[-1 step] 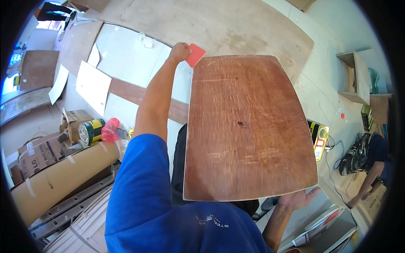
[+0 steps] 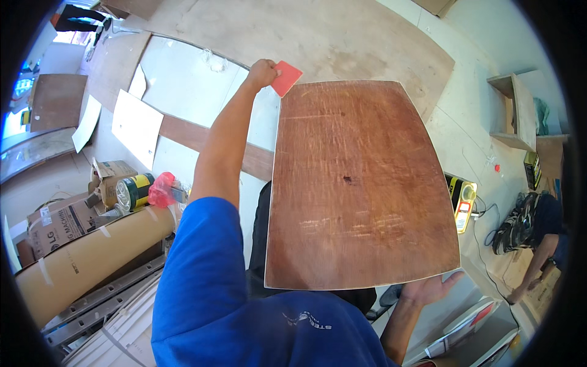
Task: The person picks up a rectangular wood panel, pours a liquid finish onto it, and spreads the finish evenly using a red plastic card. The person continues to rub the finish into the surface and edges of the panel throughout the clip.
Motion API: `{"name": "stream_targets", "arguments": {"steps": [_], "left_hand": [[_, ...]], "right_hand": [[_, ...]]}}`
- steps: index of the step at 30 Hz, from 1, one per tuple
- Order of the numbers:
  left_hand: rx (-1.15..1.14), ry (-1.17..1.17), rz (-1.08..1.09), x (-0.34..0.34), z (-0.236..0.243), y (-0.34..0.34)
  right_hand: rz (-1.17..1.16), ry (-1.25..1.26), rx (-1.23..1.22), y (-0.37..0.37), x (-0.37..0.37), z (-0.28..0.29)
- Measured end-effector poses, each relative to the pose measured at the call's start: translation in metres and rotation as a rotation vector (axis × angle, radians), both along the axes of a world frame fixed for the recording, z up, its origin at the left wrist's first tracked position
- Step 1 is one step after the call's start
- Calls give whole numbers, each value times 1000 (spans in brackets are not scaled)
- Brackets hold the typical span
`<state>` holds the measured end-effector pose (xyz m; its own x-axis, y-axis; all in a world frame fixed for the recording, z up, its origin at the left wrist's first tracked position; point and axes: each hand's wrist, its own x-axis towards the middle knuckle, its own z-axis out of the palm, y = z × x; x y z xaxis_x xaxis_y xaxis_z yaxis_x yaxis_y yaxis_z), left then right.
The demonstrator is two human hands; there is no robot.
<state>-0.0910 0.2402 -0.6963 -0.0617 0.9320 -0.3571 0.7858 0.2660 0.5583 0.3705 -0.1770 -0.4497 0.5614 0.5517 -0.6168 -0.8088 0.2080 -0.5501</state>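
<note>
My left hand point(image 2: 263, 73) reaches to the far left corner of a brown wooden board point(image 2: 361, 153). Pinched in it is a thin red square sheet point(image 2: 287, 79) that looks like sandpaper and sits at that corner. The board spreads out before my body, with pale edges, light scratches and a small dark spot near its middle. Beneath its near right corner lies my right hand point(image 2: 427, 290), palm turned up and thumb stretched outward. That hand bears the board from below; its other fingers are mostly hidden.
Left of me are a long cardboard roll point(image 2: 98, 263), boxes point(image 2: 70, 223), a can point(image 2: 134, 191) and a metal ladder point(image 2: 101, 303). A large plywood sheet point(image 2: 367, 37) covers the far floor. A yellow-black case point(image 2: 463, 205) stands right, near another person's arm point(image 2: 538, 266).
</note>
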Motion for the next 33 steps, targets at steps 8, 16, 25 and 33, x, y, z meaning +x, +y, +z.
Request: {"name": "stream_targets", "arguments": {"steps": [8,16,25,33], "left_hand": [[-78,-694,175,29,160,-64],[-242,-576,243,-18,248,-179],[-150,-784,258,-14,276,-254],[-73,-1063,258,-16,269,-322]], "right_hand": [[434,39,418,-54,27,-12],[555,487,216,-79,4,1],[1198,370,90,-74,-65,-13],[1406,264,-76,-85,-125,2]]}}
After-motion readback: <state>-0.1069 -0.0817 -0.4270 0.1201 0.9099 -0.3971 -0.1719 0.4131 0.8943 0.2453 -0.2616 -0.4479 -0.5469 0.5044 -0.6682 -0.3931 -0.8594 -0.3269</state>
